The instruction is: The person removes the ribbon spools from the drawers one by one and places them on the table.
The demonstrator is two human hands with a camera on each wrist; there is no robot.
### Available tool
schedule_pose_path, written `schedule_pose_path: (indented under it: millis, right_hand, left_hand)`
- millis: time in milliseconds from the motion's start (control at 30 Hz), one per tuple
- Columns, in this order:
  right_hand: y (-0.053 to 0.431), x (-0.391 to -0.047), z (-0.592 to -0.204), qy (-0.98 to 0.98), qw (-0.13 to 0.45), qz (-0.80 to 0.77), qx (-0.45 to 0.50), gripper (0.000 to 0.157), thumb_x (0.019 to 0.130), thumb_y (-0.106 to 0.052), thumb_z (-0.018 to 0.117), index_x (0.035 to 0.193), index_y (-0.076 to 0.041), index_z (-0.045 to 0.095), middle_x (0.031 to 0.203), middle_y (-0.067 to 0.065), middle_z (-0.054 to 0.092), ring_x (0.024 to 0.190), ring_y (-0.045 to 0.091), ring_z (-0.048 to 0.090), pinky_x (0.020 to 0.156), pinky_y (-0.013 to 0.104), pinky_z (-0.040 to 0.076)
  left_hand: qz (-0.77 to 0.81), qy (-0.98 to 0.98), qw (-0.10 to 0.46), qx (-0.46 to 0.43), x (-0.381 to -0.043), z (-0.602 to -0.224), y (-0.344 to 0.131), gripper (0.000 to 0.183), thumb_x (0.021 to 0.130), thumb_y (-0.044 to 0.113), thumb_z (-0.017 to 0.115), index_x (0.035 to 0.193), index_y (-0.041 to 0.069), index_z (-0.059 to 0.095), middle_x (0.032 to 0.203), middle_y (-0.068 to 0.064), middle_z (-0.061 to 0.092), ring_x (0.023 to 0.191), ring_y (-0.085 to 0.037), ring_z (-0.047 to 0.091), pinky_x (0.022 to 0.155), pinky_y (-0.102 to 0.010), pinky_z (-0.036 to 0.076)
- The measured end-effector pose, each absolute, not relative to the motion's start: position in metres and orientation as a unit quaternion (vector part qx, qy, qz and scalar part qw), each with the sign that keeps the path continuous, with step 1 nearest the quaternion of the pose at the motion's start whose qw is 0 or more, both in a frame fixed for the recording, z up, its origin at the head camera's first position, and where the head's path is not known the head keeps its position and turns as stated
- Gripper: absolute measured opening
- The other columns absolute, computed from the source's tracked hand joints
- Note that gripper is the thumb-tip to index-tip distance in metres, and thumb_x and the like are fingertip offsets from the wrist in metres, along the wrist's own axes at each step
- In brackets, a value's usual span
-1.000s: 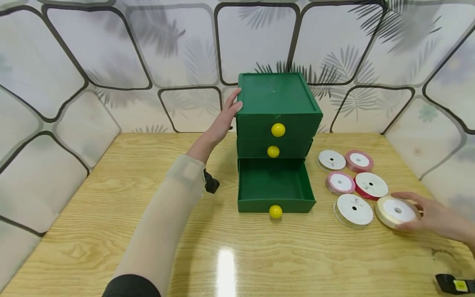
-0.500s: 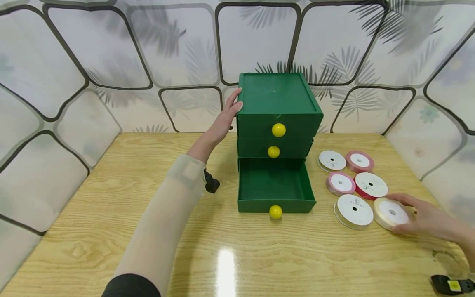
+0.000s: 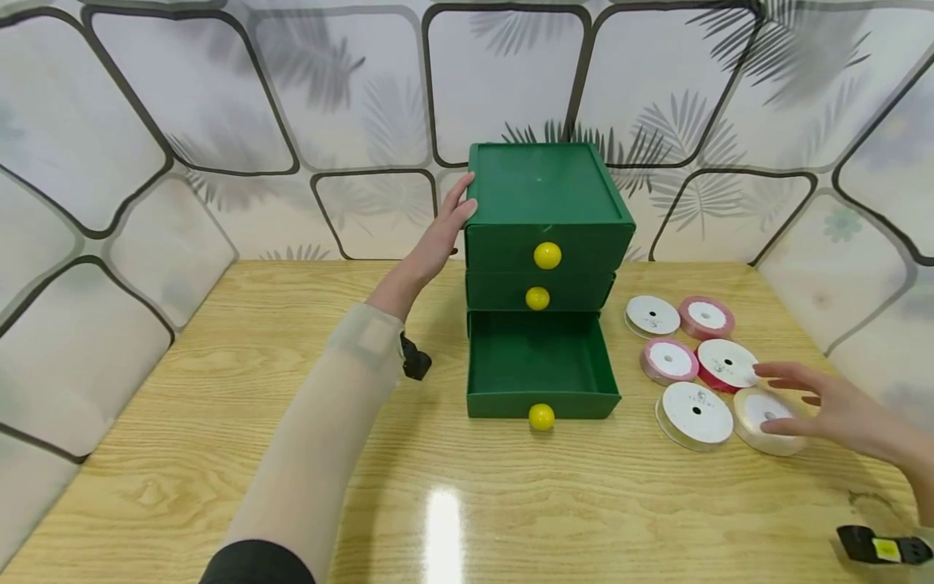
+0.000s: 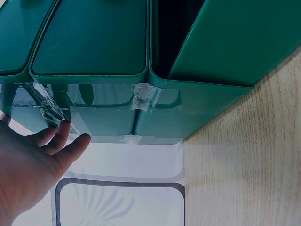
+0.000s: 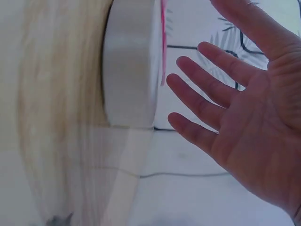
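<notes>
My left hand (image 3: 432, 239) rests against the upper left side of a green drawer cabinet (image 3: 547, 182). In the left wrist view its straight fingers touch the taped side wall (image 4: 101, 113). The bottom drawer (image 3: 541, 357) is pulled out, with nothing inside; two drawers above it are closed. Over a cream ribbon spool (image 3: 759, 442) at the right, my right hand (image 3: 839, 410) hovers with fingers spread. The right wrist view shows that spool (image 5: 129, 66) apart from the extended fingers, nothing in the palm.
Beside the cream spool stand a white spool (image 3: 696, 418), a red-edged spool (image 3: 726, 361), a pink spool (image 3: 669, 359), a rose spool (image 3: 706, 316) and another white spool (image 3: 652, 315). All lie flat on the wooden table (image 3: 219, 454). A patterned backdrop (image 3: 365, 97) rises behind.
The cream spool has slid left, next to the white spool. My right hand has let go of it and lifted slightly with fingers spread. The left hand has not moved.
</notes>
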State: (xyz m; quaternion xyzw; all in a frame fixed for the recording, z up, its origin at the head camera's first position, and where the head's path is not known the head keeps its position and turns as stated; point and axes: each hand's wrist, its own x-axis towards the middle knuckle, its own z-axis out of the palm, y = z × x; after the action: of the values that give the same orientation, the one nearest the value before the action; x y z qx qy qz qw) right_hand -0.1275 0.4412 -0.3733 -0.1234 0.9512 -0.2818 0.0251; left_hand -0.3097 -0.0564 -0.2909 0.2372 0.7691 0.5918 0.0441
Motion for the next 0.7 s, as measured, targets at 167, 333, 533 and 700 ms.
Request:
schedule_pose_path:
  millis: [167,333,533,700]
  right_hand:
    - [0.424,-0.132,-0.362,0.947,0.003,-0.283,-0.152,0.069,0.072,-0.013,0.087,0.131,-0.001,0.053,0.117,-0.036,0.045,0.102,-0.02,0.041,0.076,0.014,0.036]
    - [0.401,-0.135,-0.352,0.93,0.011,-0.319,-0.181,0.062,0.076,-0.009,0.083,0.131,-0.005,0.055,0.117,-0.025,0.056,0.104,-0.014,0.049,0.082,0.008,0.036]
    - [0.371,-0.138,-0.341,0.908,0.017,-0.349,-0.23,0.049,0.082,-0.005,0.077,0.127,-0.002,0.058,0.115,-0.013,0.064,0.101,-0.004,0.058,0.08,0.014,0.046]
    - [0.345,-0.138,-0.336,0.866,0.044,-0.408,-0.288,0.036,0.09,0.006,0.064,0.125,0.006,0.056,0.113,-0.003,0.066,0.1,0.005,0.062,0.082,0.014,0.046]
  left_hand:
    - [0.593,0.767,0.046,0.24,-0.309,-0.291,-0.056,0.059,0.103,0.045,0.029,0.157,0.036,0.007,0.161,0.002,0.007,0.141,-0.028,0.024,0.102,-0.063,0.025]
    - [0.592,0.768,0.047,0.239,-0.308,-0.291,-0.056,0.058,0.103,0.046,0.029,0.157,0.037,0.007,0.161,0.002,0.008,0.142,-0.028,0.024,0.102,-0.063,0.025]
    - [0.593,0.767,0.047,0.24,-0.309,-0.291,-0.056,0.058,0.103,0.045,0.028,0.156,0.037,0.007,0.161,0.001,0.009,0.142,-0.027,0.024,0.102,-0.062,0.025]
    - [0.593,0.767,0.05,0.24,-0.309,-0.29,-0.057,0.058,0.104,0.043,0.028,0.157,0.035,0.005,0.161,0.001,0.007,0.142,-0.026,0.023,0.102,-0.062,0.025]
